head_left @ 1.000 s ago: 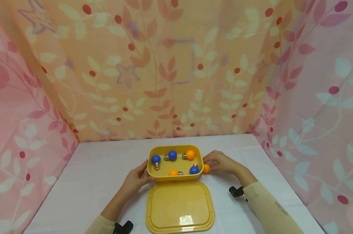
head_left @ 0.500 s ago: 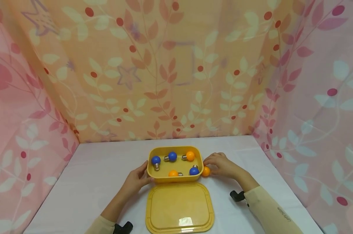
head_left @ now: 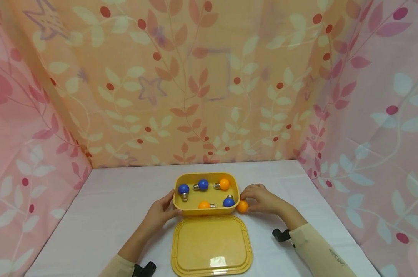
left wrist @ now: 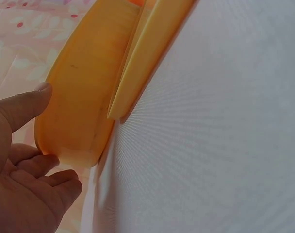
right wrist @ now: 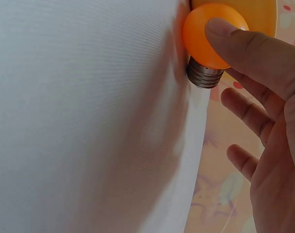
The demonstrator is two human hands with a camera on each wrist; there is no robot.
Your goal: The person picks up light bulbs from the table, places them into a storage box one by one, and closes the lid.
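Orange bulb [head_left: 242,206] — pinched by R fingers [right wrist: 247,43] — is the only 1 out; 5 bulbs [head_left: 203,184] already in box [head_left: 205,212]. Lid [head_left: 211,242] off, L fingers [left wrist: 38,165] spread vs. box.

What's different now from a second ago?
The right hand and the orange bulb beside the yellow box moved slightly toward the person. Nothing was visibly grabbed or let go. The left hand stayed at the box's left side; the lid and five bulbs in the box stayed put.
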